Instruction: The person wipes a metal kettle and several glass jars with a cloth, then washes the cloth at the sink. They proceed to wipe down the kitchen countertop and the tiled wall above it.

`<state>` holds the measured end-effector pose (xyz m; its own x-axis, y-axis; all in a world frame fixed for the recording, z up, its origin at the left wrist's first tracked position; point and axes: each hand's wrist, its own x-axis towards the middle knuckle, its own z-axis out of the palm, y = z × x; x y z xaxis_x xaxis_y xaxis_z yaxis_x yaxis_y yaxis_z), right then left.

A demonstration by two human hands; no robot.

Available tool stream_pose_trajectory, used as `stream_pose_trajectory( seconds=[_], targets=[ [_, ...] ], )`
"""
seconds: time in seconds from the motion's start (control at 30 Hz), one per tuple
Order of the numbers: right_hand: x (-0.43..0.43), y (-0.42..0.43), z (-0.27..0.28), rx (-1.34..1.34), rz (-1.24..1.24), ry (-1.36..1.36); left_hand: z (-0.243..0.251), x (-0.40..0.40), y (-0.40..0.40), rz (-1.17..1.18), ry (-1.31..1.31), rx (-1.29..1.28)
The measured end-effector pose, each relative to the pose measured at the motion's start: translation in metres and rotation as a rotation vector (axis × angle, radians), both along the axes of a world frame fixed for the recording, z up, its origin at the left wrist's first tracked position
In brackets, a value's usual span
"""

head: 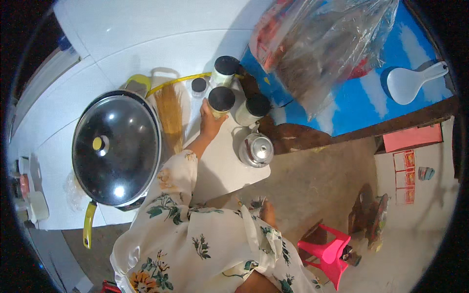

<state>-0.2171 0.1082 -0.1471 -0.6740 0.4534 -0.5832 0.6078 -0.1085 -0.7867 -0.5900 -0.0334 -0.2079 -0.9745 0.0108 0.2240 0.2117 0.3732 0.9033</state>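
My left hand point(212, 122) is wrapped around a clear jar point(218, 112) with a black lid and pale yellowish contents. Whether the jar rests on the white surface point(210, 164) or is lifted, I cannot tell. Behind it stands a taller black-lidded jar point(222, 78), and a small dark-lidded jar point(198, 91) is at its upper left. Another black-lidded jar point(246, 115) is to its right. Nearer me sits a lidded metal kettle point(256, 150). A straw broom head point(170, 113) lies left of my forearm. My right hand is out of view.
A large pan point(119, 146) with a dark lid and yellow-green handles stands at left. On the blue surface point(351, 106) at right are a filled plastic bag point(315, 55) and a white spoon rest point(406, 85). A pink plastic chair point(331, 252) is on the floor.
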Motion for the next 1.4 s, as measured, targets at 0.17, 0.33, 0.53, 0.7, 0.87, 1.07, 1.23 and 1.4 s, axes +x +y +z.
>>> stream_pose_trajectory(
  seconds=[0.17, 0.33, 0.53, 0.7, 0.87, 1.07, 1.23, 1.4],
  targets=[
    [0.020, 0.008, -0.042, 0.459, 0.194, -0.135, -0.008, -0.038, 0.026, -0.114, -0.018, 0.013],
    [0.026, 0.004, -0.072, 0.318, 0.089, -0.168, -0.013, -0.054, 0.048, -0.211, -0.014, -0.021],
    [-0.030, -0.024, -0.001, 0.020, -0.178, -0.098, -0.025, -0.072, 0.059, -0.319, -0.007, -0.062],
    [-0.042, -0.025, 0.011, -0.046, -0.162, -0.047, -0.030, -0.089, 0.071, -0.364, -0.028, -0.122],
    [-0.029, -0.019, -0.024, 0.121, -0.070, 0.034, 0.007, -0.073, 0.056, -0.336, -0.174, -0.179],
    [-0.027, -0.020, -0.020, 0.244, 0.059, 0.033, 0.060, -0.058, 0.033, 0.075, 0.273, -0.164],
    [-0.041, -0.032, 0.014, -0.072, -0.158, -0.023, 0.122, -0.126, 0.024, 0.007, 0.337, -0.523],
    [-0.027, -0.031, 0.015, -0.059, -0.191, -0.094, 0.140, -0.177, 0.038, -0.211, 0.093, -0.962]
  ],
)
